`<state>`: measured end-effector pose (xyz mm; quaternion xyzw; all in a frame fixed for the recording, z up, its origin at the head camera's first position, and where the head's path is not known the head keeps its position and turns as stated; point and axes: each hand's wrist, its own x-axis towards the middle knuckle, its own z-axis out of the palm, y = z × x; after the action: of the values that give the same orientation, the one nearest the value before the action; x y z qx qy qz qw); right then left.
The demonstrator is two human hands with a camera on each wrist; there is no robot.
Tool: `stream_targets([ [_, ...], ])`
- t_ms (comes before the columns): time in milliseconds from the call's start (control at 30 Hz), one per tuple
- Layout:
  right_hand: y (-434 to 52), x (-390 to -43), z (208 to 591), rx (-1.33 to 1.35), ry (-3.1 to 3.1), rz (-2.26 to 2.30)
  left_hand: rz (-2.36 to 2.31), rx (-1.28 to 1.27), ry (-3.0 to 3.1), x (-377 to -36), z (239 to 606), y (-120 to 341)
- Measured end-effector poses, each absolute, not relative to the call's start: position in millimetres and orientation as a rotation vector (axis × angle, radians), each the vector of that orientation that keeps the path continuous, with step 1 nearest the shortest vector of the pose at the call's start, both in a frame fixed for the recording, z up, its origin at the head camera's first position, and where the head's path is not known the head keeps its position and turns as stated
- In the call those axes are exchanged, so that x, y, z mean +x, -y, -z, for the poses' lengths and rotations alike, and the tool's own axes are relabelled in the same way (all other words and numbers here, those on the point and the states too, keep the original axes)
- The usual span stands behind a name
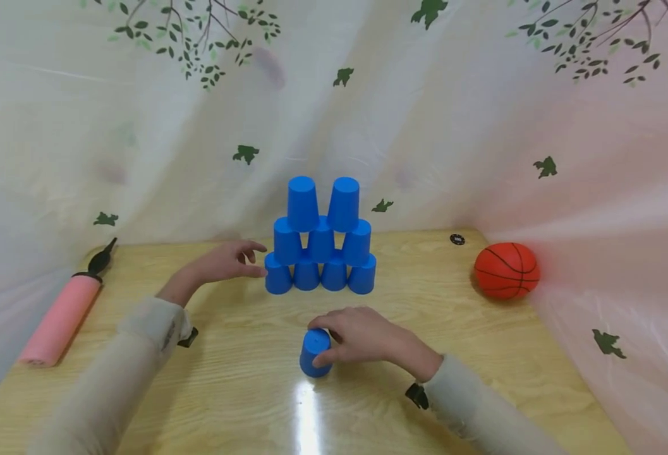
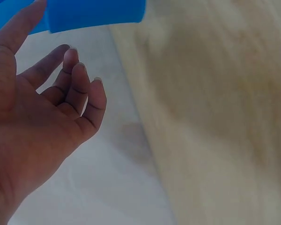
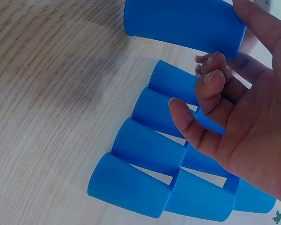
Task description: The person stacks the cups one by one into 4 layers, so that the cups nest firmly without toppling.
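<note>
Upside-down blue cups stand as a stepped stack (image 1: 321,245) in the head view: several along the bottom, three above, two on top. At the stack's left side is my left hand (image 1: 225,261), its fingers loosely bent around nothing. Its thumb tip is at the bottom-left cup (image 1: 278,278); whether it touches cannot be told. Nearer to me, my right hand (image 1: 359,335) pinches a single upside-down blue cup (image 1: 313,355) between thumb and index finger. The right wrist view shows that cup (image 3: 182,23) by the fingertips, the other fingers curled in the air, with the stack behind.
At the table's left lies a pink hand pump (image 1: 63,319) with a black nozzle. A small red basketball (image 1: 507,270) sits at the right, and a black round chip (image 1: 457,239) lies near the back edge. Leaf-printed sheeting (image 1: 425,126) hangs behind the wooden table (image 1: 242,392).
</note>
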<state>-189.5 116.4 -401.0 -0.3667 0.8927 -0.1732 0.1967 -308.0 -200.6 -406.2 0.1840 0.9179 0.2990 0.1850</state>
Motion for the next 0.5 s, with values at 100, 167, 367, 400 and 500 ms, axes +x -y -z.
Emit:
stream_targets([
  [100,-117.4,-188.6,400.6,-1.023,-2.500,0.500,-0.840,0.492,-2.569,-306.7,419.1,197.4],
  [167,-117.6,-188.0,400.0,-1.019,-2.501,0.503,-0.844,0.478,-2.572,-305.7,425.8,195.3],
  [367,-117.4,-186.8,398.4,-1.020,-2.500,0.490,-0.858,0.474,-2.582,-304.5,442.2,191.5],
  [400,-117.5,-186.7,398.0,-1.021,-2.498,0.491,-0.861,0.475,-2.580,-304.7,444.3,191.2],
  [500,-119.0,-186.1,396.0,-1.020,-2.501,0.487,-0.869,0.467,-2.578,-305.1,449.0,190.1],
])
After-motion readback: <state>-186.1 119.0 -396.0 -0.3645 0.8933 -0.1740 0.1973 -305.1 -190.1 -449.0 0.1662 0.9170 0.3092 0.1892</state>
